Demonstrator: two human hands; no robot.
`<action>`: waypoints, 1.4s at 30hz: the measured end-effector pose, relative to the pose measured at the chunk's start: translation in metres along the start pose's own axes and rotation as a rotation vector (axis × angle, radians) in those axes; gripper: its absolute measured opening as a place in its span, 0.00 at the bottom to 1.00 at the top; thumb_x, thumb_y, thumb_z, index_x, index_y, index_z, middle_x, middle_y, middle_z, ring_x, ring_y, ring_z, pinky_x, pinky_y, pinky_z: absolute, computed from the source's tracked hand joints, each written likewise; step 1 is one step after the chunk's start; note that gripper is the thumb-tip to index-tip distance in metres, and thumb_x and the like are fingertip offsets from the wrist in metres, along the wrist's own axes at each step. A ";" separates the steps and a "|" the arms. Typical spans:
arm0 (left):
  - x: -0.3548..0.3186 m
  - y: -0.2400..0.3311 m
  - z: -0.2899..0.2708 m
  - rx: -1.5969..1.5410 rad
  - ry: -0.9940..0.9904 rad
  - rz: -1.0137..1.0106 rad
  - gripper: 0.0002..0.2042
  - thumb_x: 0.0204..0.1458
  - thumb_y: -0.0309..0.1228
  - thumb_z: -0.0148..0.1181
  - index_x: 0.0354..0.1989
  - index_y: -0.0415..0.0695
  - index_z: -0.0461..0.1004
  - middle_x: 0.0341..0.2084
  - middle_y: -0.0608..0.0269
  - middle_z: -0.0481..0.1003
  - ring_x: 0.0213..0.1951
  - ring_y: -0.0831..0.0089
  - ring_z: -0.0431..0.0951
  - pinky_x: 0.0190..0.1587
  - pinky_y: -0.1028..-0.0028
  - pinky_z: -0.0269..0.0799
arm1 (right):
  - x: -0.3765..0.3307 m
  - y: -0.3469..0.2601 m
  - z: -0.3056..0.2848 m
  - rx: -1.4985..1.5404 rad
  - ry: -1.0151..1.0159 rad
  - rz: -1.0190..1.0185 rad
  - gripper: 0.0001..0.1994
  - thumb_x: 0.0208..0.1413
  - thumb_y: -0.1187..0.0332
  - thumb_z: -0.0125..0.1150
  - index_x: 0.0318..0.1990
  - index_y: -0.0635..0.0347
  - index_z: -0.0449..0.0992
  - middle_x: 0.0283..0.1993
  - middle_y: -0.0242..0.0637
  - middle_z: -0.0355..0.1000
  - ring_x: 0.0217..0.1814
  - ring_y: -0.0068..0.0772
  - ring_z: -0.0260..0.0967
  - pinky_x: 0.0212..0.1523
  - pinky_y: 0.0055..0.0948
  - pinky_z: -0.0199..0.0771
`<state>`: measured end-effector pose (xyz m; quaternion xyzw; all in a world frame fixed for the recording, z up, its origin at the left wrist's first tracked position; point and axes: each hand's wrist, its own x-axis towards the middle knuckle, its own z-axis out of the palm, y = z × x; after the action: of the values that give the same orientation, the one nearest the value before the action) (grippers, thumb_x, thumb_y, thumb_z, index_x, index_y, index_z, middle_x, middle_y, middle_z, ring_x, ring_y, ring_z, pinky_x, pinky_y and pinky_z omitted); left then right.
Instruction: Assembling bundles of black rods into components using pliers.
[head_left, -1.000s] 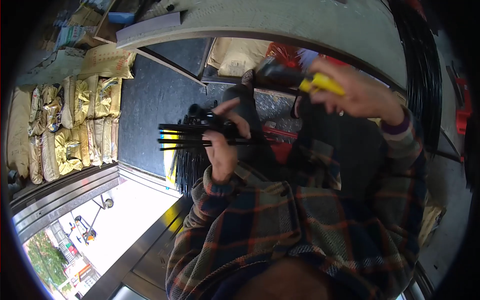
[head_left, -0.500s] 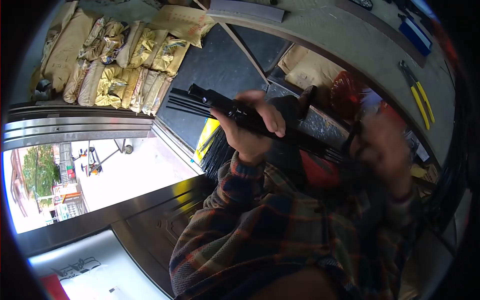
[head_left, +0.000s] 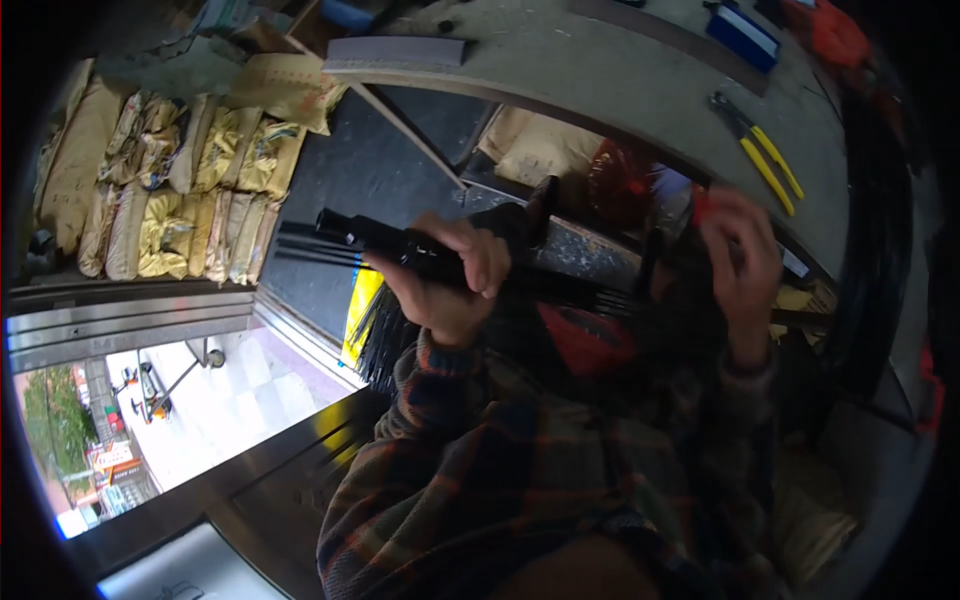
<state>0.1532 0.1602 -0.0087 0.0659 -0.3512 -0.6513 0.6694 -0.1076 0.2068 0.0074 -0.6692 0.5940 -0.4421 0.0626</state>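
Observation:
My left hand (head_left: 445, 285) is closed around a black tube (head_left: 375, 235) held at a slant across my lap. Several thin black rods (head_left: 305, 245) lie along the tube and stick out past its far left end. More thin rod ends show at the tube's right end, where the dark background hides much of the shape. My right hand (head_left: 745, 265) is raised apart from the tube, near the bench edge. Its fingers are bent and spaced apart, slightly blurred, with nothing visible between them. Something red shows right behind its fingertips.
A grey workbench (head_left: 530, 50) runs along the back, bearing yellow-handled pliers (head_left: 768, 170) and a blue box (head_left: 742, 38). Under it sit a pale sack (head_left: 545, 150) and a red bag (head_left: 615, 180). Wrapped bundles (head_left: 165, 235) lie far left. A pile of black rods (head_left: 385, 335) stands beside my left sleeve.
The whole view has shifted, so most things appear farther left. My right hand has lifted away from the tube's right end toward the bench. My left hand keeps its hold.

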 end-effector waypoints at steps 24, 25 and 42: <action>-0.043 0.003 -0.003 0.488 0.070 -0.188 0.37 0.46 0.67 0.32 0.31 0.37 0.65 0.09 0.62 0.60 0.12 0.75 0.59 0.17 0.77 0.55 | 0.044 0.062 -0.016 -0.076 0.002 0.225 0.14 0.55 0.60 0.51 0.43 0.59 0.62 0.32 0.40 0.69 0.30 0.39 0.69 0.32 0.32 0.69; -0.043 0.003 -0.003 0.520 0.057 -0.198 0.38 0.45 0.67 0.33 0.32 0.36 0.65 0.09 0.62 0.61 0.12 0.75 0.59 0.17 0.77 0.55 | 0.033 0.026 -0.010 0.523 0.002 0.420 0.14 0.55 0.62 0.51 0.44 0.60 0.62 0.31 0.37 0.68 0.29 0.33 0.69 0.30 0.29 0.69; -0.058 0.018 0.020 0.565 -0.149 -0.302 0.35 0.51 0.61 0.36 0.43 0.34 0.66 0.21 0.64 0.67 0.23 0.80 0.66 0.27 0.80 0.62 | -0.007 -0.069 0.008 0.280 -0.849 -0.276 0.19 0.45 0.76 0.59 0.46 0.65 0.65 0.39 0.46 0.67 0.37 0.52 0.69 0.32 0.37 0.70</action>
<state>0.1621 0.2235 -0.0061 0.2526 -0.5524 -0.6231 0.4928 -0.0500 0.2288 0.0409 -0.8487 0.3562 -0.2091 0.3303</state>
